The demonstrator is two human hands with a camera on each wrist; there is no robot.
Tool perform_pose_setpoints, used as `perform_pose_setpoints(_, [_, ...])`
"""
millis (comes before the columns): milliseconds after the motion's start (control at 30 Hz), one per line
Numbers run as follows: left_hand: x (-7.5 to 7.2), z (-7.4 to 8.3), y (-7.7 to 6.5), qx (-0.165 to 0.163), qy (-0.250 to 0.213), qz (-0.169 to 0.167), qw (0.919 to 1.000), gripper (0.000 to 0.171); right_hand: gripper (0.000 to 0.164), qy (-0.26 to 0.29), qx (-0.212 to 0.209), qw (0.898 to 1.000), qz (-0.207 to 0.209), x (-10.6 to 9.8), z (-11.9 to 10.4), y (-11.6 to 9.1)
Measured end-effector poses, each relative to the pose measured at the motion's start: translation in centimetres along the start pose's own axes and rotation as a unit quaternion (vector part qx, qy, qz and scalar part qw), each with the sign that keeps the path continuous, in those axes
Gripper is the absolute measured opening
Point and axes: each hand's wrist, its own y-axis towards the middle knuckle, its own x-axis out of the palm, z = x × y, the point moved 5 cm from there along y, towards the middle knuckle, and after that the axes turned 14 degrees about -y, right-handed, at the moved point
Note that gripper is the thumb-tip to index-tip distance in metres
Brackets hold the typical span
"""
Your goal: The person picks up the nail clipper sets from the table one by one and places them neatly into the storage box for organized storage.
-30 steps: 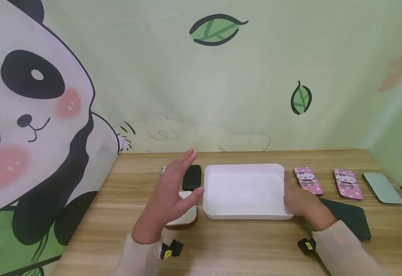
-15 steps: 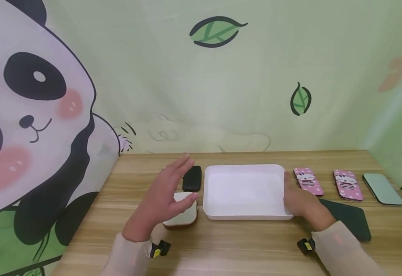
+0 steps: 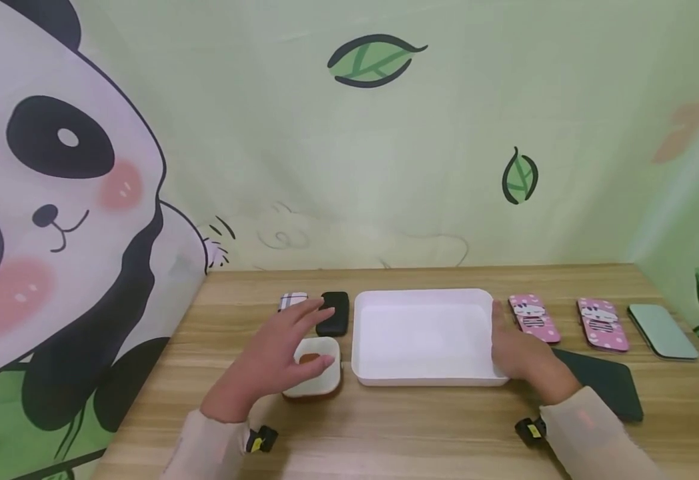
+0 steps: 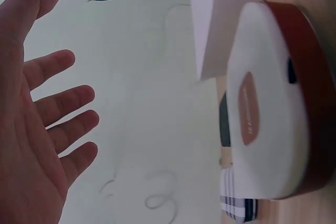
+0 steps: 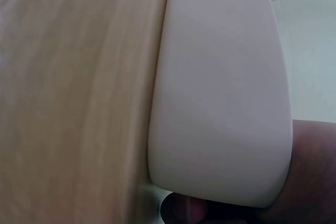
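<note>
Head view: the white tray (image 3: 421, 337) is gripped, probably steadied, by the right hand (image 3: 528, 360); the left hand (image 3: 267, 355) is held near the cream case (image 3: 323, 381), fingers spread, empty.

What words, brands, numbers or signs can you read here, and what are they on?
No text can be read for certain.
White case, oval label: seems lettered, too blurred to read.
Pink cases: dark marks, too small to tell if letters.
Yellow wrist tags: too small to read.
</note>
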Motion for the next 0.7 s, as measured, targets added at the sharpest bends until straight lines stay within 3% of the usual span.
perform_pose_setpoints(367, [1.8,-2.9,-0.8,-0.067,-0.007,-0.04,0.9969,0.074,0.071,-0.018,-0.005,1.0,-0.004,-0.4,-0.1,-0.4])
perform_pose_setpoints(533, [2.8,-4.2,-1.0,-0.135,-0.015,-0.078,0.9876,0.092,0.071,-0.016,-0.006,1.0,0.001,-0.4,-0.1,-0.3])
perform_pose_setpoints(700, [3.9,-5.3,-1.3,-0.173,-0.018,-0.115,0.978,0.116,0.071,-0.013,-0.011,1.0,0.006,-0.4,0.0,-0.3])
